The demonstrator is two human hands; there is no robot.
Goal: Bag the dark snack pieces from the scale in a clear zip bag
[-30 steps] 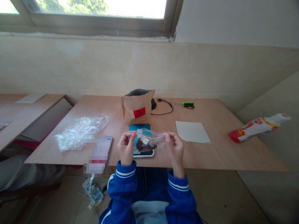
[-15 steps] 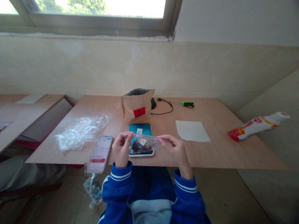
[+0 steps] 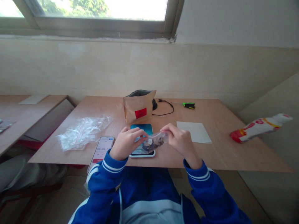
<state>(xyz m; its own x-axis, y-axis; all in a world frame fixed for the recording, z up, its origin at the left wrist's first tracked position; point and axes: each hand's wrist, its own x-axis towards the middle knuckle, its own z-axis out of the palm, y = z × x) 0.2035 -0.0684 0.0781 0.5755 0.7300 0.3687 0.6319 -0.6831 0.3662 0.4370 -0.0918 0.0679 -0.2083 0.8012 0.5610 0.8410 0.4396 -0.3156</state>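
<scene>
Between my hands, above the table, is a small clear zip bag (image 3: 153,143) with dark pieces and a white label inside. My left hand (image 3: 129,141) is closed on the bag's left side, thumb and fingers pinching the plastic. My right hand (image 3: 181,141) pinches its upper right end. Beneath the bag lies a teal-topped scale with a white edge (image 3: 153,153), partly covered by the bag and my left hand. A phone (image 3: 102,151) showing a running timer lies left of my left hand, at the table's front edge.
Behind the scale stands a brown paper bag (image 3: 130,109) with a red label. Crumpled clear plastic bags (image 3: 81,132) lie left. A black cable (image 3: 171,109), screwdrivers (image 3: 188,105), a white paper sheet (image 3: 196,132) and a red-and-white bottle (image 3: 259,128) are to the right.
The zip bag has turned from level to slanting, its right end higher. My left hand has rolled over with its back up, and my right hand has shifted its pinch slightly right and up.
</scene>
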